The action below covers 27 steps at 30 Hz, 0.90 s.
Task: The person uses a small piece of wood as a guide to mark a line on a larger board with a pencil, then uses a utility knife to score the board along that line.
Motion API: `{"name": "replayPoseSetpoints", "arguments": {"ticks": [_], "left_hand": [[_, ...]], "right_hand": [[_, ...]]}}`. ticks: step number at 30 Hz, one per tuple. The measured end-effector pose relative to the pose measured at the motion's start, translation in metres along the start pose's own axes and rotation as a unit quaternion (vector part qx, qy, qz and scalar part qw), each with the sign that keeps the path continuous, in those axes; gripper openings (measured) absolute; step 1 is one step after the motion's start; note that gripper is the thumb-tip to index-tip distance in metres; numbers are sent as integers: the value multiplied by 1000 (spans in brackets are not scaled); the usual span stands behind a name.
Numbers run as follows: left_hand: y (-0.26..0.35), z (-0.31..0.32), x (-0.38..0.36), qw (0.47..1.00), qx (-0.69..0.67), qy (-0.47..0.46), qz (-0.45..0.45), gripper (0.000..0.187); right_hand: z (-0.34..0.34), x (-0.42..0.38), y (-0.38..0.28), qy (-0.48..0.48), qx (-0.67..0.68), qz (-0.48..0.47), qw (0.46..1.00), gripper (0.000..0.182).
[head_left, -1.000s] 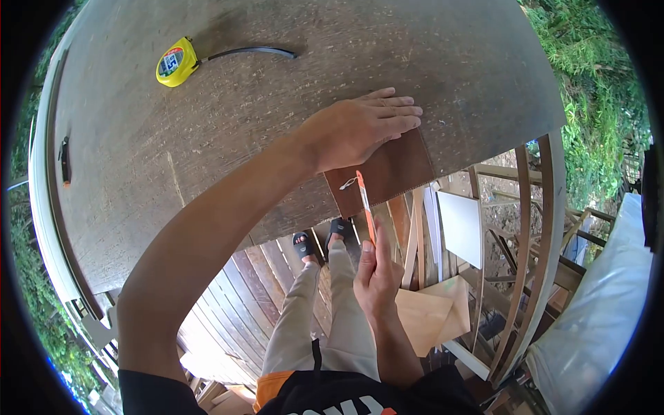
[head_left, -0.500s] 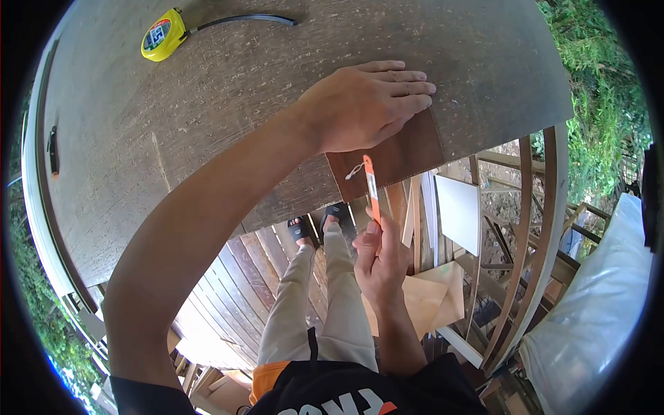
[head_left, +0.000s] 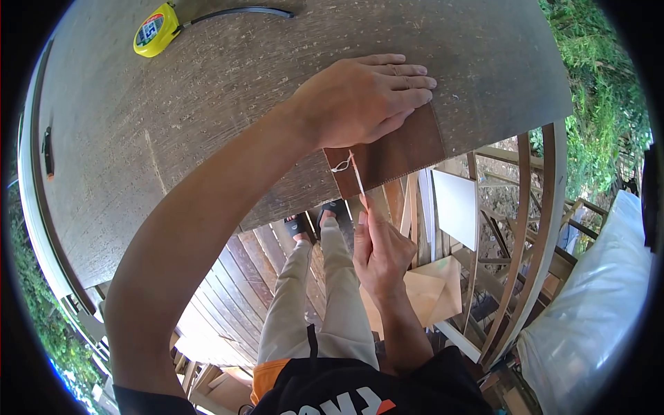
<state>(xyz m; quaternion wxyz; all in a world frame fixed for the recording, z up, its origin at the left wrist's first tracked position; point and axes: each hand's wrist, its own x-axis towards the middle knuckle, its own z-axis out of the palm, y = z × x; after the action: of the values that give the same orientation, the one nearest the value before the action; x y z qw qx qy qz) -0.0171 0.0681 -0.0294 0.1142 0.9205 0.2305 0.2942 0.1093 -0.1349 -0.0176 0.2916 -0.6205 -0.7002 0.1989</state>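
My left hand (head_left: pixel 366 100) lies flat with fingers stretched out, pressing a dark brown rectangular piece (head_left: pixel 408 149) against the worn tabletop (head_left: pixel 228 90). A row of small dots runs along that piece's front edge, near the table edge. From below, my right hand (head_left: pixel 384 252) grips a thin orange strip (head_left: pixel 357 176) between thumb and fingers, pointing away from me. It appears nearly edge-on, its tip over the brown piece. A light string loop (head_left: pixel 341 167) hangs from the tip.
A yellow tape measure (head_left: pixel 156 31) lies at the far left beside a curved black strip (head_left: pixel 238 10). Near the left edge rests a dark, slim tool (head_left: pixel 48 153). Below the table are a white panel (head_left: pixel 455 209), wooden frames (head_left: pixel 526 221) and a plastic-wrapped bundle (head_left: pixel 588 311).
The orange strip has turned from showing its flat labelled face to nearly edge-on, its tip shifting slightly left. My right hand has rotated and lowered a little. My left hand stays on the brown piece.
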Motion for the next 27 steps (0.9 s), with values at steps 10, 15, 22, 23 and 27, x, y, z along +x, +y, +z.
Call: {"name": "replayPoseSetpoints", "arguments": {"ticks": [10, 15, 22, 23, 27], "left_hand": [[1, -5, 2, 1000, -8, -22, -12, 32], [3, -10, 4, 999, -17, -34, -11, 31], [2, -13, 5, 999, -11, -52, -8, 33], [3, -13, 6, 999, -12, -53, -7, 33], [2, -12, 6, 998, -13, -55, -9, 34]], "right_hand": [[-4, 3, -1, -1, -11, -7, 1000, 36], [-4, 3, -2, -10, -29, -6, 1000, 37], [-7, 6, -6, -1, -13, 4, 1000, 38], [-7, 5, -6, -6, -13, 6, 1000, 38], [0, 1, 0, 21, -21, -7, 1000, 51]]}}
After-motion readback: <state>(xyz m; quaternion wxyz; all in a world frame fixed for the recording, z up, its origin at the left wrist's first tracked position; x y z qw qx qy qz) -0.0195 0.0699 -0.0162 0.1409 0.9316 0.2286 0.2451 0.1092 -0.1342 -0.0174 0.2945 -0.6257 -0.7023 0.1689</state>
